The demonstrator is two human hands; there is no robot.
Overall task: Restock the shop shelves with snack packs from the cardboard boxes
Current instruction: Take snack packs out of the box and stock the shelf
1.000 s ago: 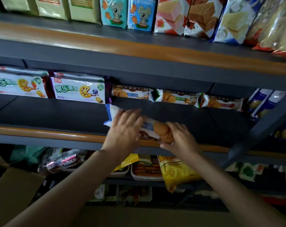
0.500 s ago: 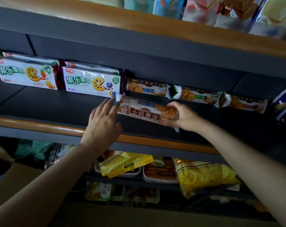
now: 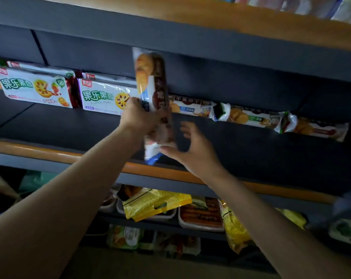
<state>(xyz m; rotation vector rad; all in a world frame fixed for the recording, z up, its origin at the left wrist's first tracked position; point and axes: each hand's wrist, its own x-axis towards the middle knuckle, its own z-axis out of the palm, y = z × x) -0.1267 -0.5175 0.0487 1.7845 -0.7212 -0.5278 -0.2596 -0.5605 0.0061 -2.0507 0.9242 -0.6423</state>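
The left hand [image 3: 139, 115] grips a long biscuit pack [image 3: 152, 93] around its middle, fingers curled round the wrapper, and holds it nearly upright over the grey shelf board [image 3: 74, 127]. The pack's top end, printed with round golden biscuits, stands well above the grip, in front of the dark back panel; its white and blue bottom end hangs below the grip, just over the orange shelf edge [image 3: 56, 154].

The right hand [image 3: 192, 152] is to the right of the grip and a little lower, fingers spread and loosely bent, holding nothing. Its thumb comes right up to the pack's bottom end; whether it touches the wrapper cannot be told.

Behind the grip and to its right, a row of three similar biscuit packs [image 3: 249, 117] lies end to end along the back of the shelf. To the left of the grip, two white fruit-biscuit boxes [image 3: 35, 87] with green lettering stand side by side at the back, the nearer one partly hidden by the left hand.

Below the grip, under the orange edge, a lower shelf holds yellow snack bags [image 3: 156, 204] and white trays of food [image 3: 200, 216]. Above, another orange-edged shelf carries blurred packets.
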